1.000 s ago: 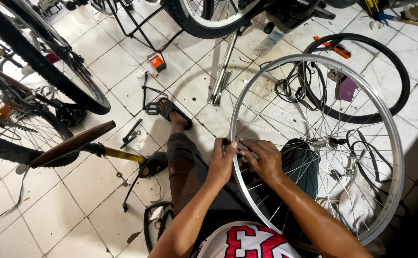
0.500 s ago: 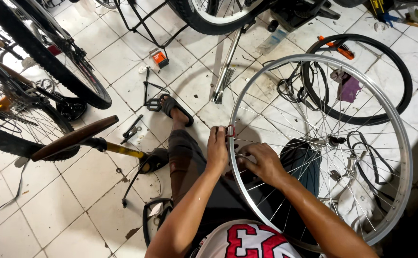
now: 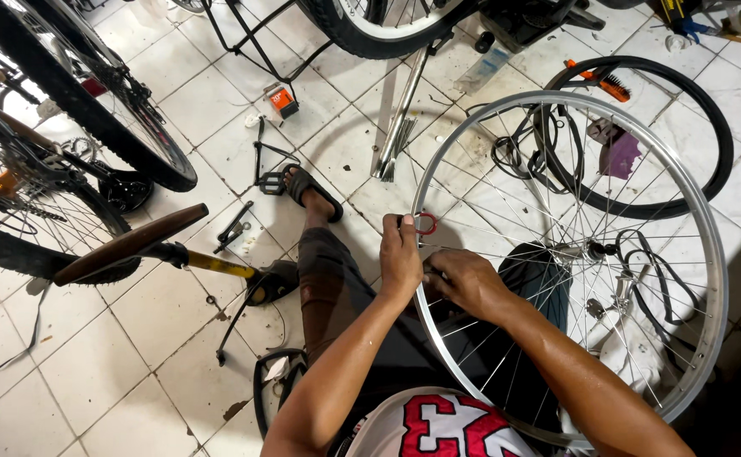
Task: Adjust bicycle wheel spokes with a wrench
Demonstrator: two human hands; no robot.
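Resting upright across the seated person's lap, near and right, 1 bare spoked wheel [image 3: 709,279] looked light and stiff; its rim seemed the safest hold, its thin spokes bendable. Left hand [image 3: 400,258] pinched a small red ring tool [image 3: 426,223] against the rim. Right hand [image 3: 463,283] curled narrowly around spokes.

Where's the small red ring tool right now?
In the head view, the red ring tool sits just left of centre, pinched in the left hand against the silver wheel rim, just above the right hand.
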